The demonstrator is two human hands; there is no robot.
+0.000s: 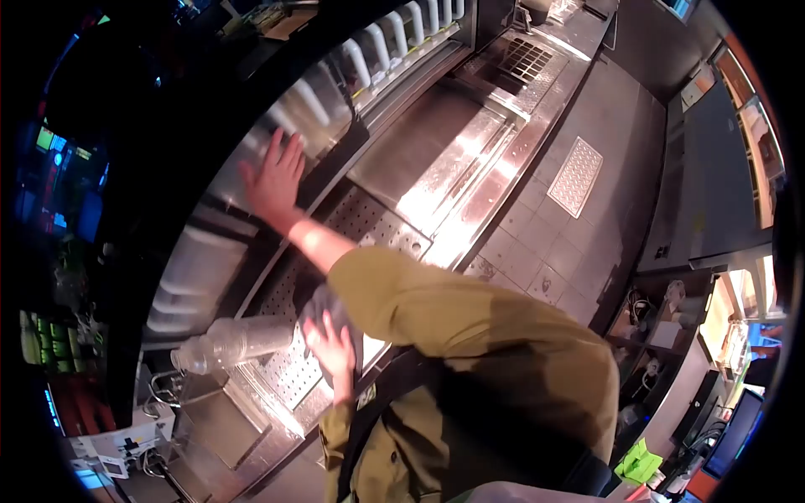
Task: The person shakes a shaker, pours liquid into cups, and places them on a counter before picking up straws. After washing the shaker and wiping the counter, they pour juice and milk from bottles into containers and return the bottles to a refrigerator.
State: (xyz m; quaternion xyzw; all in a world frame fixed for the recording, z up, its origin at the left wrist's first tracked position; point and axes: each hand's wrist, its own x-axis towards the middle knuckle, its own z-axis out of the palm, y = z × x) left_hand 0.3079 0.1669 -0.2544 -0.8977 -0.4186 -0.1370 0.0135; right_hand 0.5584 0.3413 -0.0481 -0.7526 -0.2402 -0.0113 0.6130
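Note:
My right hand [275, 178] reaches far across the steel counter, fingers spread, over a shiny see-through panel or bin at its back edge. Close to my body, my left hand [331, 348] has its fingers apart over a dark grey, soft-looking item [323, 302]. Beside that hand, a clear plastic bottle [243, 339] overlaps the perforated drip tray [289, 369], its neck pointing left. Stacked clear containers [197, 272] stand between the bottle and my right hand.
White curved handles [377, 46] line the back of the counter. A flat steel section [428, 142] runs on to a black grid [524, 60]. Grey floor tiles hold a metal plate [576, 178]. Shelves [654, 335] with cables stand at right, a small steel basin [222, 423] at lower left.

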